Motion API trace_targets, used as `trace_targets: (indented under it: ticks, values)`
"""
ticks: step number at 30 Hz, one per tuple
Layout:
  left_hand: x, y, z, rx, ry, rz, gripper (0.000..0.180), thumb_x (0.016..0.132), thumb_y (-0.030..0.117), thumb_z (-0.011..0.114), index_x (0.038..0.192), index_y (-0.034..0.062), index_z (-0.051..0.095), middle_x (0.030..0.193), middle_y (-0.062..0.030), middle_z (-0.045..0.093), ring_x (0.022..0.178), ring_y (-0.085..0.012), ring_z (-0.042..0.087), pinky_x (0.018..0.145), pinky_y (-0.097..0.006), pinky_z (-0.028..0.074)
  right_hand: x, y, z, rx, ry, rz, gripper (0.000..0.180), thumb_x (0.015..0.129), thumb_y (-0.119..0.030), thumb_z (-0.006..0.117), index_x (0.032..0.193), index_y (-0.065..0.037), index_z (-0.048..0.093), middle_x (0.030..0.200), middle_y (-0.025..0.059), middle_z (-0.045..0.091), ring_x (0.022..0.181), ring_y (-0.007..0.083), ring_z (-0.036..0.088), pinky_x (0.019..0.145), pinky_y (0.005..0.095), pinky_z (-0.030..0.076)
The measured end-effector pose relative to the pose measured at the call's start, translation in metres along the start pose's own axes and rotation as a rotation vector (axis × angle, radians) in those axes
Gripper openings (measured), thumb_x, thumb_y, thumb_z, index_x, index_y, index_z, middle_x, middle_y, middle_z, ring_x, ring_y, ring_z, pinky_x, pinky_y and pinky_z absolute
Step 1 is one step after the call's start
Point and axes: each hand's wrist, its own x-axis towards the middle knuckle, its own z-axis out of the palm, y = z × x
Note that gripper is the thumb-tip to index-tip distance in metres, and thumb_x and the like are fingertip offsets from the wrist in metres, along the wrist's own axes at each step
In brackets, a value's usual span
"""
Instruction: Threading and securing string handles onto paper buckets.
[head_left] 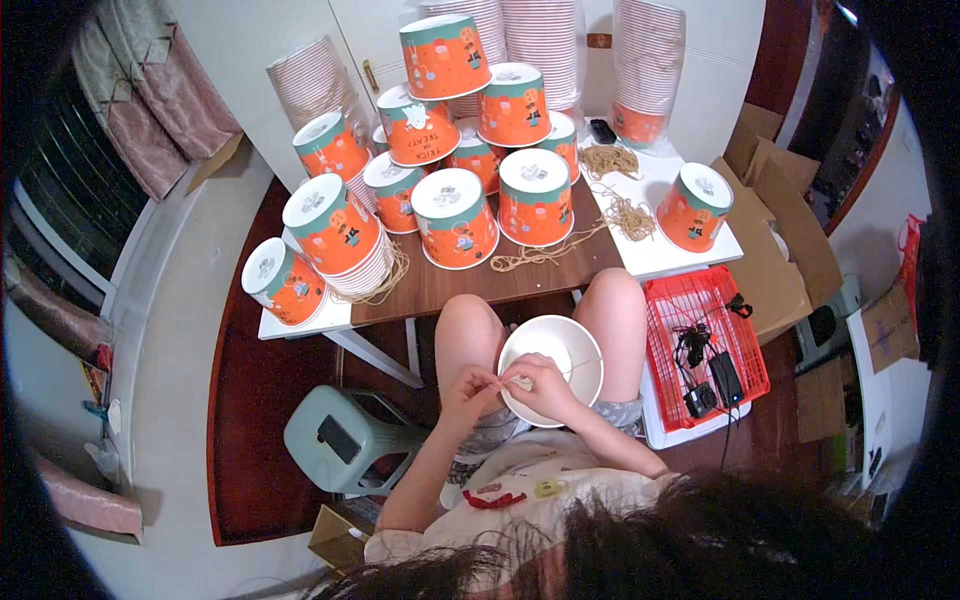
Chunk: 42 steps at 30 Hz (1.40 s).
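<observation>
A white-lined paper bucket [562,350] rests in my lap with its open mouth facing up. My left hand [470,385] pinches a thin length of tan string [588,362] at the bucket's near rim. My right hand [543,388] is closed on the rim and on the same string, which runs across the bucket's mouth. Both hands meet over the rim above my knees.
Several upside-down orange paper buckets [455,215] are piled on the brown table [480,280], with loose string bundles [628,212] on its right. Stacks of buckets [545,40] stand behind. A red basket [705,340] sits at my right, a green stool [345,440] at my left.
</observation>
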Motion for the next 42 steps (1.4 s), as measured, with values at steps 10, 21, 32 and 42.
trace_targets:
  ticks: [10,21,32,42]
  values:
    - [-0.001,0.000,0.003,-0.215,0.041,-0.150,0.010,0.081,0.002,0.053,0.088,0.0062,0.047,0.084,-0.0041,0.057,0.070,-0.0065,0.052,0.053,-0.016,0.040,-0.008,-0.014,-0.013,0.035,-0.006,-0.015,0.023,0.066,-0.011,0.063,0.088,-0.011,0.057,0.088,0.0053,0.055,0.083,0.0231,0.052,0.075,0.0334,0.036]
    - [-0.002,0.017,0.007,-0.179,0.070,-0.137,0.012,0.079,0.001,0.055,0.083,0.0069,0.045,0.082,-0.0032,0.056,0.070,-0.0060,0.052,0.056,-0.016,0.041,-0.006,-0.013,-0.005,0.066,0.064,-0.074,0.007,0.072,-0.009,0.062,0.078,-0.007,0.058,0.081,0.0080,0.058,0.080,0.0239,0.056,0.074,0.0317,0.041]
    - [-0.001,0.038,0.002,0.357,0.138,-0.043,0.015,0.074,0.010,0.064,0.074,0.0056,0.050,0.067,0.0015,0.053,0.059,-0.0043,0.046,0.053,-0.018,0.038,-0.003,-0.017,0.000,0.180,0.033,-0.003,0.005,0.074,-0.005,0.060,0.079,-0.003,0.058,0.078,0.0091,0.058,0.075,0.0230,0.057,0.069,0.0304,0.044]
    - [0.001,0.046,-0.001,0.522,0.127,-0.030,0.015,0.076,0.013,0.063,0.076,0.0053,0.050,0.065,0.0018,0.052,0.059,-0.0052,0.045,0.053,-0.020,0.038,-0.002,-0.021,0.003,-0.069,0.001,-0.147,0.007,0.076,-0.010,0.055,0.081,-0.006,0.054,0.079,0.0091,0.053,0.075,0.0272,0.053,0.066,0.0361,0.039]
